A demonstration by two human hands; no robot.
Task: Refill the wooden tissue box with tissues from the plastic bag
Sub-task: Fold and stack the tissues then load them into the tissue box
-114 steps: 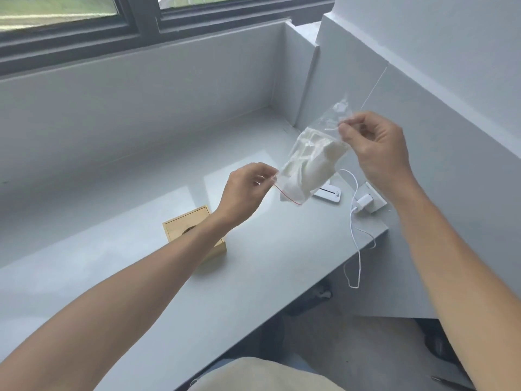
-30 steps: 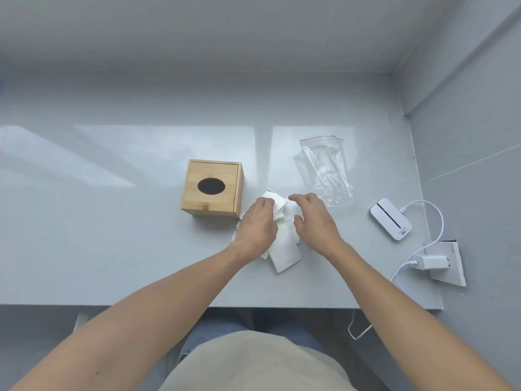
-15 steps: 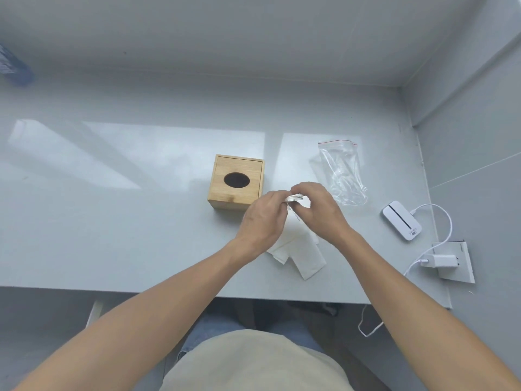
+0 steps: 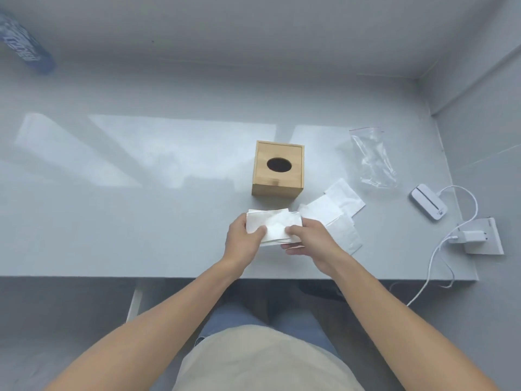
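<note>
Tissues (image 4: 272, 225) pinched at both ends, left hand (image 4: 244, 239) & right hand (image 4: 311, 240) fingers closed on stack — light, floppy, tear-prone, so grip edges w/ support underneath.

Both bare forearms reach forward from the lower corners and converge above the near edge of the table (image 4: 112, 221). The left hand (image 4: 244, 239) curls, thumb on top, around the left end of a folded tissue stack (image 4: 275, 225) — the right hand (image 4: 308, 239) pinches its right end, fingers spread underneath — wrists level, hands nearly touching.
</note>
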